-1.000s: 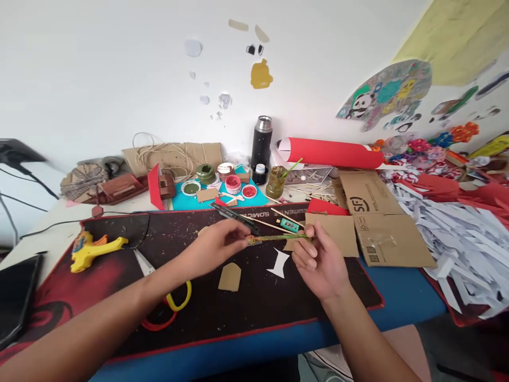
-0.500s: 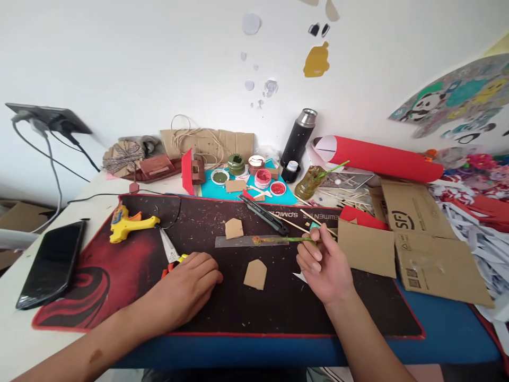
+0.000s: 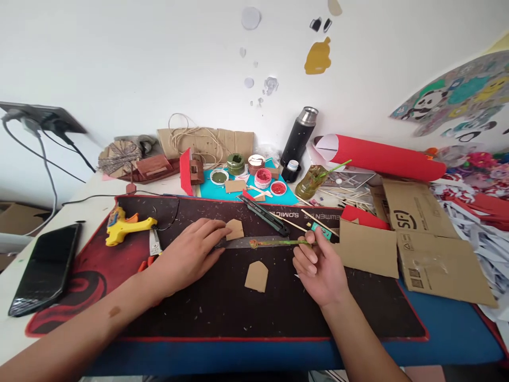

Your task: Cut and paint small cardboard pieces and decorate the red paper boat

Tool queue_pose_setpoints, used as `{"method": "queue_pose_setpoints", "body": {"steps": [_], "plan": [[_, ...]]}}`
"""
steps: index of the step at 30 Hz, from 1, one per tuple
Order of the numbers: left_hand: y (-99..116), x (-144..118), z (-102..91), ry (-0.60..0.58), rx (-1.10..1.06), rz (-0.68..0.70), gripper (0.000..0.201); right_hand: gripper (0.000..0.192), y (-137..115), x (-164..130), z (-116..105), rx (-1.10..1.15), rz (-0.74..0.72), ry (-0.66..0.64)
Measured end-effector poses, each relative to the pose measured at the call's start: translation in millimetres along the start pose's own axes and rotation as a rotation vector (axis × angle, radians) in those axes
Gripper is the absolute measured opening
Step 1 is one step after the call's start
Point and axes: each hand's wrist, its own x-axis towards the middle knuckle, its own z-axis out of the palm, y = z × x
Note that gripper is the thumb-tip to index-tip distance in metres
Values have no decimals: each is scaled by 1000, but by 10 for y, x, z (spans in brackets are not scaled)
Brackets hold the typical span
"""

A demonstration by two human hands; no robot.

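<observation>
Fingers of the right hand [image 3: 320, 268] are pinching the near end of a thin green-painted stick [image 3: 278, 243], gripping it narrow, with its reddish blobby tip [image 3: 253, 244] pointing left. Left hand [image 3: 190, 253] is lying loosely open on the black desk mat [image 3: 222, 313], holding nothing; its fingertips [image 3: 222, 229] are touching a small house-shaped cardboard cutout [image 3: 235, 229] and the end of a clear plastic ruler [image 3: 248, 241] that's sitting right under the stick.

Using the mat as home base: a second house-shaped cardboard piece [image 3: 256, 276] is lying flat in the middle of it, just in front of the stick. White lettering along the mat's far edge is showing "SOMIC" and "UMEN" upside down, partly covered. A black utility knife [image 3: 263, 215] is resting diagonally near that lettering. On the mat's left part, a chunky yellow glue gun [image 3: 125, 227] is sitting with scissors [image 3: 153, 249] beside it. Off the left edge, a glossy black phone [image 3: 43, 270] is lying flat. Off the right edge, a flattened brown corrugated box [image 3: 421, 233] is showing an "SF" logo. Behind the mat, round paint pots [image 3: 262, 178] with red and green paint are crowding a teal sheet, beside a matte black flask [image 3: 300, 135] and a ribbed red paper roll [image 3: 385, 158].
</observation>
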Motion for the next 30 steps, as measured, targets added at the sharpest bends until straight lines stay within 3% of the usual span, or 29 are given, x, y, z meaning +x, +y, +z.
{"method": "queue_pose_setpoints", "body": {"steps": [7,16,24,30], "plan": [[20,458,112,-101,-51,71,33,36,23,-54,-101,16,-3,17],[-178,330,-167,-219,-28,82,34,36,25,-38,-155,45,-2,24],[93,575,181,-198,5,20,11,37,4,-44,-182,54,-22,59],[109,584,133,-239,-33,-17,11,38,29,-52,-182,65,-20,39]]}}
